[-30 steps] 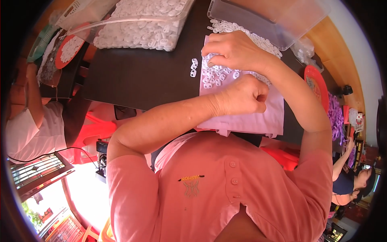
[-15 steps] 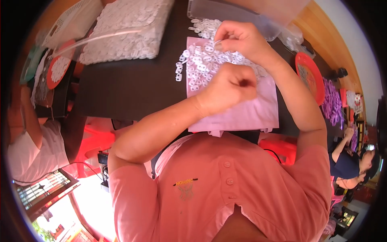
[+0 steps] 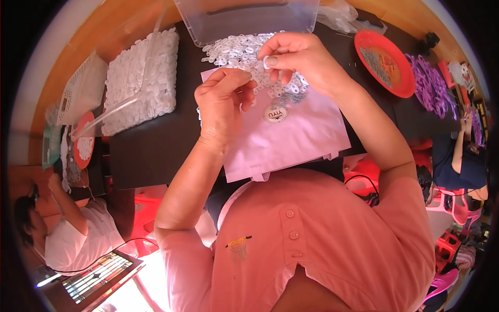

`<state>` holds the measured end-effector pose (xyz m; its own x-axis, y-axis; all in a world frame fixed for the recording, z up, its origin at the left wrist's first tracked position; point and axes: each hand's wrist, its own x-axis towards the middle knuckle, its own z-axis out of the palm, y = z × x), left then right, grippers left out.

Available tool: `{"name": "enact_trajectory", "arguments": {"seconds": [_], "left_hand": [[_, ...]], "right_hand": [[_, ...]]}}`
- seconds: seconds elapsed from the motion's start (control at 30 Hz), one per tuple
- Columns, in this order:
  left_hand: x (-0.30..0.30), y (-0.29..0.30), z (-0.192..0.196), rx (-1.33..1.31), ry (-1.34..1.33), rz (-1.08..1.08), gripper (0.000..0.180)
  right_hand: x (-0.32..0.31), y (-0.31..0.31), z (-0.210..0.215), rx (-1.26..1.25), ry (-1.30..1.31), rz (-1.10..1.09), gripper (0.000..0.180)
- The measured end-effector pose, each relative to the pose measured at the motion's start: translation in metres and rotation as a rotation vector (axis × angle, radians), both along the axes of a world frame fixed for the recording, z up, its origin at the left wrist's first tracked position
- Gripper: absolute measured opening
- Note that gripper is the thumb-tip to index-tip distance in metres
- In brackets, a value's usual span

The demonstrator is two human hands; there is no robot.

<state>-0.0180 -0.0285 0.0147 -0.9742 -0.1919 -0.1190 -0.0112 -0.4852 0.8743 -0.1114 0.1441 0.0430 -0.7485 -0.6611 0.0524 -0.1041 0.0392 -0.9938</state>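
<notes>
My right hand (image 3: 312,60) is closed, thumb and forefinger pinching a small white plastic piece (image 3: 267,63) above a pile. Left of it my left hand (image 3: 221,99) has its fingers curled in toward the palm; what they hold, if anything, is hidden. Beneath both hands a pink cloth bag (image 3: 306,127) with handles lies on the dark table. Many small white plastic pieces with holes (image 3: 228,49) cover its far part and spill onto the table beyond. A little heap of thin grey metal bits (image 3: 293,99) rests on the bag near a round printed label.
A clear plastic bin (image 3: 249,21) stands beyond the pile. Left is a clear container (image 3: 140,78) full of white pieces. At right are a red tray (image 3: 405,78) with grey metal bits and purple straps (image 3: 429,86). Other people sit at both sides.
My left hand has moved left and away from me, off the middle of the bag. My right hand has shifted slightly left, still pinching. The view has turned, so the table appears rotated.
</notes>
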Motion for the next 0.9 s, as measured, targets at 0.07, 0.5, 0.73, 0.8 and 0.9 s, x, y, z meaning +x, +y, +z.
{"name": "enact_trajectory", "arguments": {"seconds": [0.07,0.5,0.73,0.8,0.9], "left_hand": [[0.002,0.003,0.01,-0.036,0.009,0.033,0.007],[-0.008,0.013,0.023,-0.154,0.058,-0.037,0.006],[-0.01,0.017,0.013,-0.142,0.079,-0.04,0.007],[-0.009,0.014,0.009,-0.109,0.077,-0.032,0.006],[-0.009,0.015,0.006,-0.09,0.081,-0.024,0.006]], "right_hand": [[0.001,0.003,-0.003,-0.035,0.0,0.004,0.018],[0.003,0.013,-0.001,-0.198,-0.014,-0.088,0.015],[0.006,0.014,-0.001,-0.214,0.01,-0.093,0.015],[0.006,0.012,-0.003,-0.218,0.012,-0.086,0.015],[0.006,0.01,-0.005,-0.202,0.056,-0.092,0.014]]}}
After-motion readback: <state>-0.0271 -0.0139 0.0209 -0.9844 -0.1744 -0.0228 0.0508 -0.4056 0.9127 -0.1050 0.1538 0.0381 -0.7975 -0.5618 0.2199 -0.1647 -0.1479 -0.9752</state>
